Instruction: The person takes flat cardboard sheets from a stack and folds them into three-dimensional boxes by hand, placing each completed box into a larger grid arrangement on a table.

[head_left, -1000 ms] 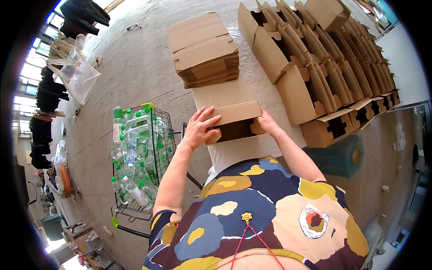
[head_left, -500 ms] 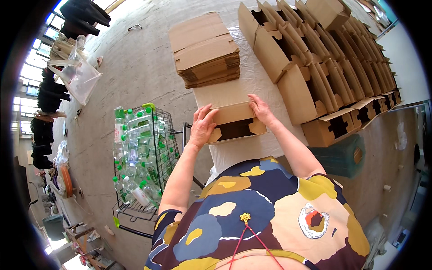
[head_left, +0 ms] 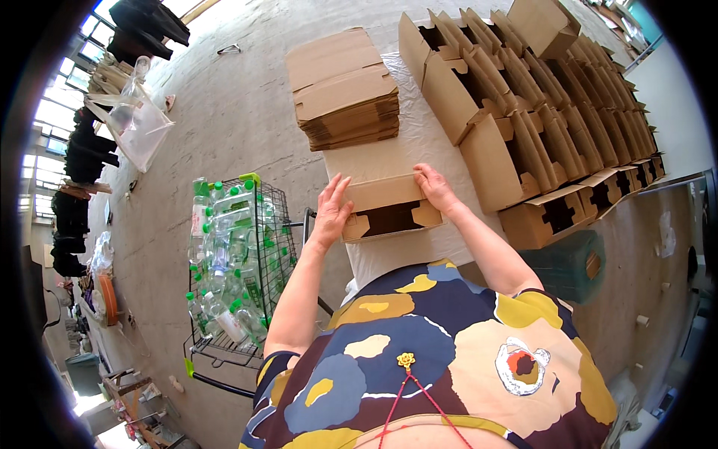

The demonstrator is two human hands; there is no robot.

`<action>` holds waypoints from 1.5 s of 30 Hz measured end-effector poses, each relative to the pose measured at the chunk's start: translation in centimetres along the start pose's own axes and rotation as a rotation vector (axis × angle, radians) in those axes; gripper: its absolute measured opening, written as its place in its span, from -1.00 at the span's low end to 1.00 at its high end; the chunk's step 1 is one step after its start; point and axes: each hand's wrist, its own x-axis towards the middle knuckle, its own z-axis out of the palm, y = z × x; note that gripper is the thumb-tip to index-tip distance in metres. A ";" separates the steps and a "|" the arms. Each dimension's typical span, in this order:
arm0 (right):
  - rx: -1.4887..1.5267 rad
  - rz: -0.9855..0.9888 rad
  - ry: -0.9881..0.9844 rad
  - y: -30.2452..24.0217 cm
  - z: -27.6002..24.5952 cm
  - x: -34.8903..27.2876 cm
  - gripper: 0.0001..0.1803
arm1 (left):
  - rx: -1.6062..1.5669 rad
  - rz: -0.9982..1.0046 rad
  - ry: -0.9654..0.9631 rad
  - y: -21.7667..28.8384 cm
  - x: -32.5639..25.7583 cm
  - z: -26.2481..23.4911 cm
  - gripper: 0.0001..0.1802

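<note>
A small brown cardboard box point(head_left: 384, 192) stands in front of me on the white-covered table point(head_left: 366, 159), its dark opening facing me. My left hand point(head_left: 330, 213) grips its left end, with the fingers along the side and upper edge. At the upper right corner, my right hand point(head_left: 437, 188) is closed on the box, fingertips over the far edge. The box's underside and far side are hidden. Just beyond it lies a stack of flat cardboard blanks point(head_left: 340, 75).
Rows of folded cardboard boxes point(head_left: 516, 150) fill the table's right side, with one loose box point(head_left: 544, 28) on top. A wire cart point(head_left: 271, 224) full of plastic bottles point(head_left: 224, 262) stands at my left. Below the rows, a green translucent bundle point(head_left: 565, 262) sits on the floor.
My left hand's fingers have shifted slightly outward along the box's left end. The box and my right hand stay almost where they were; the whole view has moved a little.
</note>
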 end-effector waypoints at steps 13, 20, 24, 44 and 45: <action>-0.171 -0.398 -0.080 -5.5 -5.4 -6.1 -0.72 | 0.194 0.126 -0.130 5.1 -4.7 -3.5 -0.20; -0.225 -0.449 -0.137 -5.7 -6.1 -7.1 -0.65 | 0.347 0.135 -0.277 7.3 -4.6 -4.0 -0.17; -0.348 -0.477 -0.234 -5.2 -6.6 -8.0 -0.52 | 0.363 0.133 -0.257 6.8 -4.2 -3.5 -0.26; -0.186 -0.085 -0.285 -6.7 -6.6 -5.9 -0.48 | 0.157 -0.086 -0.189 7.3 -1.8 -2.9 -0.57; -0.170 -0.080 -0.283 -6.5 -6.5 -5.8 -0.49 | 0.158 -0.111 -0.187 7.2 -1.7 -2.7 -0.58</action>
